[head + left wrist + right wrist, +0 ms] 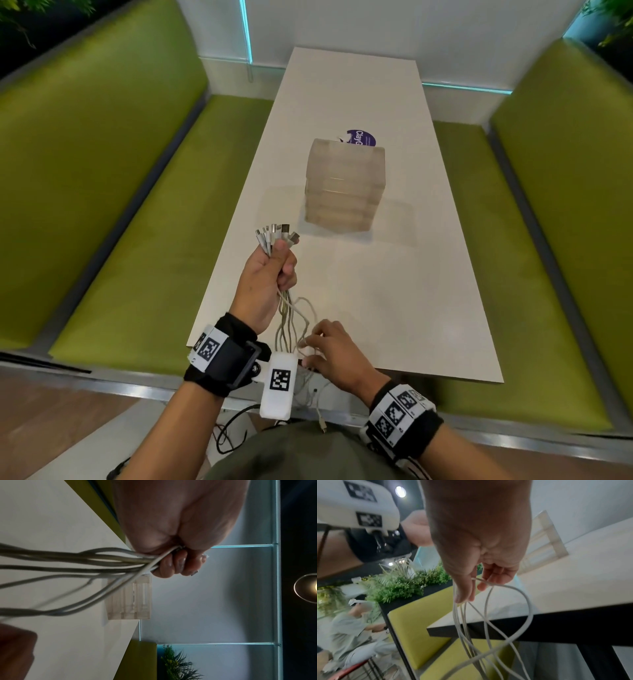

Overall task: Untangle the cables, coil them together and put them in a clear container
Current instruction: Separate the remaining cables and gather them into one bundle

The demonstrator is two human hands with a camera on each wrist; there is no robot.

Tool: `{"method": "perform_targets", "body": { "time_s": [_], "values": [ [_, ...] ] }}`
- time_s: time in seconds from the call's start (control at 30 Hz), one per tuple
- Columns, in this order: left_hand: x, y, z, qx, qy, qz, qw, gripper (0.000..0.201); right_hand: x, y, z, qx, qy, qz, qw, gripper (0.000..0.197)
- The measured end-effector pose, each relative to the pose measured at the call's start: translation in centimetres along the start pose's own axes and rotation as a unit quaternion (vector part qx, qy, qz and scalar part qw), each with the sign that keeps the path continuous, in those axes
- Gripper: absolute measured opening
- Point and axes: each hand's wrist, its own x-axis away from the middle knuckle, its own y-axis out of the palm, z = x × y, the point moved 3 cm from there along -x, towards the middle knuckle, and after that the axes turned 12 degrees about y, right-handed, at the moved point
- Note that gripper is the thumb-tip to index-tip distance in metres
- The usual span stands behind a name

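My left hand (274,270) is fisted round a bundle of white cables (291,318) above the table's near left part, and their plugs (275,234) fan out above the fist. In the left wrist view the strands (85,561) run out of the curled fingers (173,566). The cables hang down past the table's near edge. My right hand (329,353) is lower, at that edge, with loosely bent fingers among the hanging strands (488,615); thumb and forefinger (464,588) touch one strand. The clear container (344,185) stands upright mid-table, beyond both hands.
The narrow white table (394,274) runs away from me between two green benches (137,205). A purple round sticker (361,137) lies behind the container. Dark wires (229,431) hang below the table edge near my body. A seated person (351,628) shows in the right wrist view.
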Motion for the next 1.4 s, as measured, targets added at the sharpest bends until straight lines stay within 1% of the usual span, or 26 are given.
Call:
{"method": "perform_targets", "body": {
  "time_s": [0.07,0.1,0.13,0.2,0.23,0.3,0.43,0.5,0.57,0.63,0.7,0.77,0.8,0.83,0.87,0.9,0.97,1.03,1.1,1.17,1.2,1.23,1.27,1.33,1.37,1.4],
  "values": [
    [-0.1,-0.3,0.2,-0.002,0.002,0.005,1.000,0.021,0.4,-1.0,0.4,-0.058,0.025,0.007,0.998,0.045],
    [-0.2,-0.4,0.3,-0.004,0.002,0.007,1.000,0.021,0.5,-1.5,0.8,-0.076,0.041,0.016,0.996,0.046],
    [-0.2,-0.4,0.4,-0.005,0.002,0.007,1.000,0.021,0.5,-1.8,1.3,-0.076,0.058,0.020,0.995,0.044],
    [-0.2,-0.3,0.5,-0.005,0.002,0.007,1.000,0.022,0.5,-1.8,2.3,-0.023,0.087,0.001,0.996,0.033],
    [-0.2,-0.2,0.5,-0.004,0.001,0.007,1.000,0.022,0.6,-1.6,2.6,0.007,0.098,-0.017,0.995,0.028],
    [-0.2,0.0,0.5,0.000,0.000,0.006,1.000,0.022,0.8,-1.0,2.9,0.032,0.110,-0.058,0.992,0.024],
    [-0.1,0.2,0.4,-0.001,-0.003,0.002,1.000,0.021,1.7,-0.2,2.1,0.048,0.102,-0.182,0.977,0.033],
    [0.1,0.3,0.3,0.001,-0.009,0.002,1.000,0.022,2.2,-0.4,1.9,0.058,0.115,-0.218,0.967,0.039],
    [0.3,0.4,0.2,0.002,-0.012,0.000,1.000,0.022,2.3,-1.4,1.8,0.077,0.122,-0.210,0.967,0.047],
    [0.6,0.5,0.2,0.004,-0.015,-0.001,1.000,0.023,2.0,-3.2,1.8,0.067,0.127,-0.167,0.975,0.054],
    [0.8,0.7,0.1,0.012,-0.020,0.000,1.000,0.024,1.6,-5.3,1.6,-0.010,0.123,-0.121,0.985,0.065],
    [1.0,1.3,-0.1,0.027,-0.026,-0.003,0.999,0.025,1.2,-6.8,0.1,-0.115,0.079,-0.095,0.986,0.086],
    [1.2,1.8,-0.1,0.035,-0.027,-0.006,0.999,0.026,1.0,-7.3,-1.2,-0.165,0.045,-0.096,0.981,0.092],
    [1.4,2.2,-0.1,0.043,-0.029,-0.009,0.999,0.027,0.6,-7.3,-2.4,-0.204,0.007,-0.098,0.974,0.091],
    [1.6,2.7,-0.1,0.050,-0.030,-0.010,0.998,0.028,0.3,-6.9,-3.3,-0.234,-0.021,-0.099,0.967,0.080],
    [1.7,3.1,-0.2,0.058,-0.030,-0.011,0.998,0.028,0.0,-6.3,-4.2,-0.250,-0.034,-0.095,0.963,0.061],
    [1.8,3.8,-0.2,0.060,-0.029,-0.019,0.998,0.031,-0.5,-5.0,-5.1,-0.259,-0.019,-0.071,0.963,0.007],
    [1.7,3.8,-0.1,0.039,-0.024,-0.037,0.998,0.031,-0.7,-4.0,-5.2,-0.280,-0.004,-0.043,0.959,0.022],
    [1.6,3.6,-0.1,0.031,-0.023,-0.063,0.997,0.026,-0.8,-3.4,-4.8,-0.295,0.005,-0.016,0.955,0.027],
    [1.9,3.6,-0.2,0.020,-0.027,-0.089,0.995,0.025,-0.9,-3.1,-4.1,-0.298,0.006,-0.011,0.955,0.031],
    [2.1,3.7,-0.3,0.006,-0.029,-0.102,0.994,0.025,-0.9,-3.2,-3.8,-0.291,0.004,-0.027,0.956,0.027],
    [2.4,3.9,-0.3,-0.012,-0.031,-0.118,0.992,0.026,-0.7,-3.4,-3.7,-0.266,0.011,-0.056,0.962,0.016],
    [2.6,4.0,-0.3,-0.032,-0.029,-0.134,0.990,0.026,-0.8,-3.4,-3.3,-0.235,0.010,-0.095,0.967,0.011],
    [2.9,4.2,0.1,-0.072,-0.013,-0.164,0.984,0.029,-0.4,-4.7,-2.2,-0.180,0.000,-0.159,0.971,0.059],
    [2.8,4.2,0.3,-0.092,-0.001,-0.177,0.980,0.034,0.0,-5.9,-1.8,-0.200,-0.009,-0.173,0.964,0.074],
    [2.8,4.2,0.5,-0.109,0.010,-0.191,0.976,0.043,0.3,-7.2,-1.6,-0.253,-0.032,-0.182,0.950,0.080]
  ]
}}
